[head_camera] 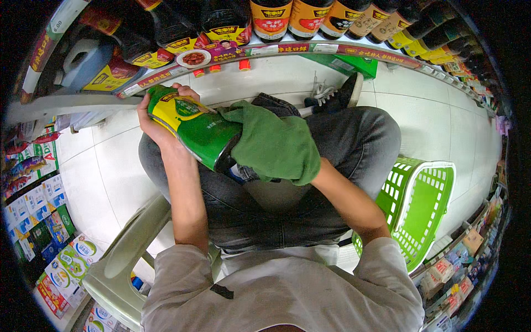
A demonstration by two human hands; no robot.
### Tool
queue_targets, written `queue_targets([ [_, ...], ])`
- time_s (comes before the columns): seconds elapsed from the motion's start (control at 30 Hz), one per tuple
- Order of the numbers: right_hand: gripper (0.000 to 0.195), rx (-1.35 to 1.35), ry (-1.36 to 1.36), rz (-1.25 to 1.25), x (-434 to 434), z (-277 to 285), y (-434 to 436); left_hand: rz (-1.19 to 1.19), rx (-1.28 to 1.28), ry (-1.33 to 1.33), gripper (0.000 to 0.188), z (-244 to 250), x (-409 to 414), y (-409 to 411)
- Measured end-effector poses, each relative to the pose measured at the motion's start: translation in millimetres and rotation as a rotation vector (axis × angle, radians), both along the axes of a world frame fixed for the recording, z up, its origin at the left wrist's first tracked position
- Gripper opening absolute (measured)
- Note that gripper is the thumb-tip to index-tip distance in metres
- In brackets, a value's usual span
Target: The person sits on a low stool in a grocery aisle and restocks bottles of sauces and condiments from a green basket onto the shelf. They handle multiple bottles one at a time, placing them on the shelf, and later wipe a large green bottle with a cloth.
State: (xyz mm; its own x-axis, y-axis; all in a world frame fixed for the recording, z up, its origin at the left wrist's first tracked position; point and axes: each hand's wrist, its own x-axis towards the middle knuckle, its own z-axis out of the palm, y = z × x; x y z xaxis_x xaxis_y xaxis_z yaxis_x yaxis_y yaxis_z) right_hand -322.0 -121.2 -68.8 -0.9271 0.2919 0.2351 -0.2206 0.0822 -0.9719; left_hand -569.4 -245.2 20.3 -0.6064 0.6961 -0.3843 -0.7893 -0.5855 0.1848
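A large bottle (195, 124) with a green and yellow label lies tilted above my lap, its dark end toward my right hand. My left hand (159, 128) grips the bottle's far end, fingers wrapped around both sides. Over my right hand is a green cloth (276, 143), which hides the hand down to the wrist. The cloth touches the dark end of the bottle; how the fingers lie beneath it is hidden. Beyond the bottle runs a shelf edge (290, 49) with printed strips and price tags.
Dark sauce bottles (271, 20) line the shelf ahead. A green plastic basket (427, 211) stands at my right. To my left are a pale plastic chair (120, 265) and stacked cartons (70, 265). A green box (352, 64) sits on the tiled floor under the shelf.
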Motion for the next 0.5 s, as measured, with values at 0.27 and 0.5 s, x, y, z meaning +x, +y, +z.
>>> queue_targets([
  [0.27, 0.039, 0.184, -0.107, 0.038, 7.5, -4.9, 8.3, 0.062, -0.059, -0.012, 0.056, -4.8, 0.4, 3.1],
  [0.5, 0.038, 0.619, -0.125, 0.004, -10.3, -2.0, -2.7, 0.048, -0.005, -0.010, 0.054, -3.5, 1.0, 3.1],
])
